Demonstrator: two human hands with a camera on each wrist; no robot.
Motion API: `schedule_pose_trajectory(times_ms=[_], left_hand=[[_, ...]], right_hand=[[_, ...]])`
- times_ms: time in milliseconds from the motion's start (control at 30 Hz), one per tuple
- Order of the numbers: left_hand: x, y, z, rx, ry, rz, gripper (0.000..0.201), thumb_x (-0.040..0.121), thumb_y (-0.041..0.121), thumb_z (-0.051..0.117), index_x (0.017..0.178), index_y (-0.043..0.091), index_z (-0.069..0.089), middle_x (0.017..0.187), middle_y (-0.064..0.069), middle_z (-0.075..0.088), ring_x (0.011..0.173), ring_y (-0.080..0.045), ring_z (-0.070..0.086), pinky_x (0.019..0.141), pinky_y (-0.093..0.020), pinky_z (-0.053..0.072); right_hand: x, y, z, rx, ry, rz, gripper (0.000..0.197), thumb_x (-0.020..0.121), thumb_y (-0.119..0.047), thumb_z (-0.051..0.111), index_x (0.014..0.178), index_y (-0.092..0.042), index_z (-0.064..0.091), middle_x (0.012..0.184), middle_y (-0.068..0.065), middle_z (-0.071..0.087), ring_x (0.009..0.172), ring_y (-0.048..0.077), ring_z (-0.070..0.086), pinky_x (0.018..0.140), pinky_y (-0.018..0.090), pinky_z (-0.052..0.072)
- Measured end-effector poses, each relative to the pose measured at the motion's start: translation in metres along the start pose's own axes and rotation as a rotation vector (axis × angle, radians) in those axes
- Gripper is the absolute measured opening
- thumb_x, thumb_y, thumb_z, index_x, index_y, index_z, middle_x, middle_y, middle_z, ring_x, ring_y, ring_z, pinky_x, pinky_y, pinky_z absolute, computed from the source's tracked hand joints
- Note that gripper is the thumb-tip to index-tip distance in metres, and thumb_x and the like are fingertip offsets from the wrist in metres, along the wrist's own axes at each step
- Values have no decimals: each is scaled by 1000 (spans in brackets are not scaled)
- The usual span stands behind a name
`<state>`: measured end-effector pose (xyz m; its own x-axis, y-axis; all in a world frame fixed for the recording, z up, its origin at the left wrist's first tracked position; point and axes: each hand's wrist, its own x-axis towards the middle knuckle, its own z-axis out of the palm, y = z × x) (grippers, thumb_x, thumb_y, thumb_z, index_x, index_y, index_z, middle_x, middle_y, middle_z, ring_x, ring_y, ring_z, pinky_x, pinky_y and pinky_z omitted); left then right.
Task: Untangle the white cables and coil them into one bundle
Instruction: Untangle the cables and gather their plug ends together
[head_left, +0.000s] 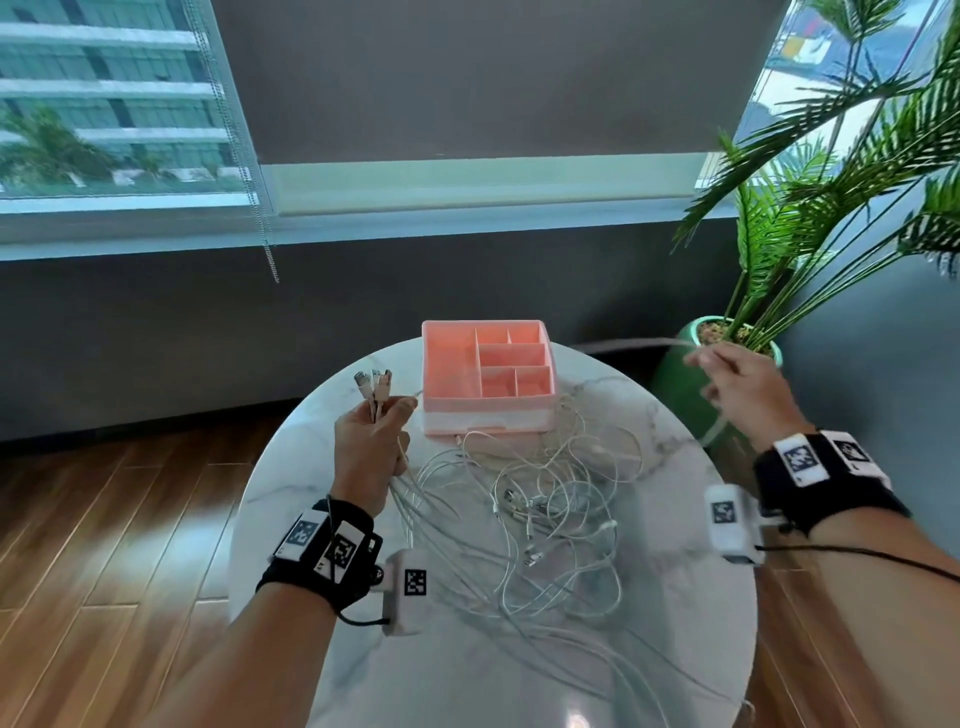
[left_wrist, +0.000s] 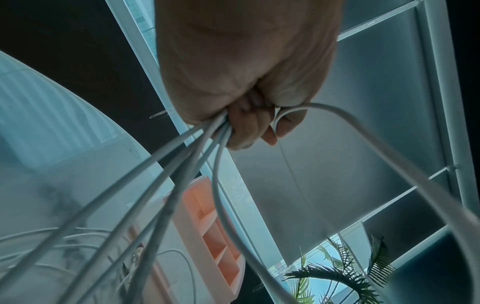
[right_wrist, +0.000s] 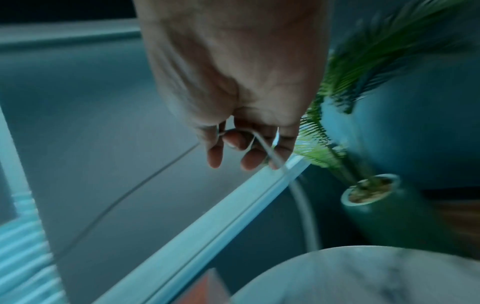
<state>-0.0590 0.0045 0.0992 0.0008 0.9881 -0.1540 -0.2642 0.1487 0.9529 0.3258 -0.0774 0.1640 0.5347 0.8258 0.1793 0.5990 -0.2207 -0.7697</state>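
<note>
Head view: the left hand (head_left: 370, 447) is closed around a gathered group of white cables (head_left: 550, 525), with their USB plug ends (head_left: 373, 385) standing up above the fist and the strands trailing down to the round marble table (head_left: 322, 467). The rest of the cables lie in a loose tangle on the tabletop, in front of and touching the pink compartment organizer (head_left: 488, 382). The right hand (head_left: 748, 395) is raised off the right edge of the table, near the potted palm (head_left: 810, 218), and pinches a single cable strand (head_left: 639, 343) that runs back toward the organizer. Judged from this layout, the step in hand is separation: one cable is being drawn out of the tangle while the collected ends are anchored. Left wrist view: the fingers (left_wrist: 244, 131) are curled tightly on several strands (left_wrist: 182, 170), which fan downward toward the table; one strand loops out past the little finger. The grip is firm and full. Right wrist view: the picture is motion-blurred; the fingertips (right_wrist: 233, 142) hold one thin strand (right_wrist: 270, 152), which hangs down past the table edge. The pinch looks light. The next move probably calls for pulling this strand until its free end clears the tangle, then passing that end to the left fist beside the other plugs. Coiling has not begun, since most of the cable length lies tangled on the table.
</note>
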Motion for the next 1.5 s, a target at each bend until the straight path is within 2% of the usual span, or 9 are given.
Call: schedule_pose_trajectory(times_ms=[200, 333, 533, 733, 833, 933, 1100, 1267, 1500], left_hand=[[2, 2, 6, -64, -24, -14, 19, 103, 16, 52, 91, 8, 64, 52, 7, 24, 42, -9, 20, 40, -18, 19], [4, -1, 15, -127, -78, -10, 28, 107, 25, 47, 91, 8, 63, 53, 7, 24, 40, -7, 19, 40, -17, 18], [-4, -3, 41, -169, -154, -55, 35, 108, 29, 43, 80, 12, 56, 54, 6, 23, 41, -6, 17, 40, -15, 18], [-17, 0, 66, -231, -203, -70, 42, 109, 32, 39, 68, 20, 40, 57, 2, 22, 43, -9, 17, 40, -17, 16], [-13, 12, 59, -318, -162, -91, 43, 108, 36, 38, 68, 20, 39, 55, 4, 25, 43, -9, 21, 39, -19, 19], [-2, 21, 37, -418, -122, -107, 45, 108, 36, 37, 67, 19, 38, 53, 4, 31, 45, -12, 33, 45, -24, 32], [6, 17, 17, -432, -70, -116, 43, 108, 34, 39, 68, 17, 41, 59, 0, 44, 56, -17, 47, 67, -34, 52], [8, 3, 12, -340, -61, -184, 45, 108, 34, 38, 66, 19, 39, 54, 5, 26, 44, -10, 22, 38, -19, 22], [-11, -39, 19, -230, -148, -314, 42, 109, 32, 33, 68, 21, 37, 53, 7, 21, 41, -7, 16, 37, -16, 13]], right_hand=[[-27, 128, -60, -185, 320, 455, 34, 88, -31, 52, 100, -7, 73, 98, 27, 69, 86, 42, 62, 75, 41, 47], [-59, 182, -59, -487, 73, 792, 31, 93, -9, 49, 107, 12, 67, 115, 32, 64, 105, 46, 61, 82, 41, 46], [-77, 73, 37, -142, -191, 195, 18, 96, -19, 60, 109, -9, 68, 108, 13, 70, 96, 28, 64, 80, 31, 46], [-126, -71, 149, 184, -755, -223, 54, 84, -42, 75, 129, -21, 53, 121, -9, 62, 107, 1, 58, 91, 13, 43], [-138, -81, 176, 354, -790, -110, 18, 92, -35, 64, 97, -19, 59, 77, -2, 62, 64, 12, 59, 66, 35, 53], [-137, -52, 172, 297, -784, -10, 33, 100, -33, 54, 71, -18, 57, 59, -4, 47, 42, 4, 41, 44, 22, 38], [-133, 28, 145, -46, -804, -92, 49, 98, -50, 50, 58, -24, 38, 50, -13, 35, 42, 3, 29, 46, 20, 26], [-136, 111, 97, -280, -771, 92, 47, 96, -55, 51, 65, -20, 48, 53, -6, 41, 47, 4, 37, 51, 23, 30], [-91, 141, -4, -513, -425, 132, 42, 96, -49, 52, 64, -25, 64, 64, 1, 63, 62, 24, 60, 55, 32, 39]])
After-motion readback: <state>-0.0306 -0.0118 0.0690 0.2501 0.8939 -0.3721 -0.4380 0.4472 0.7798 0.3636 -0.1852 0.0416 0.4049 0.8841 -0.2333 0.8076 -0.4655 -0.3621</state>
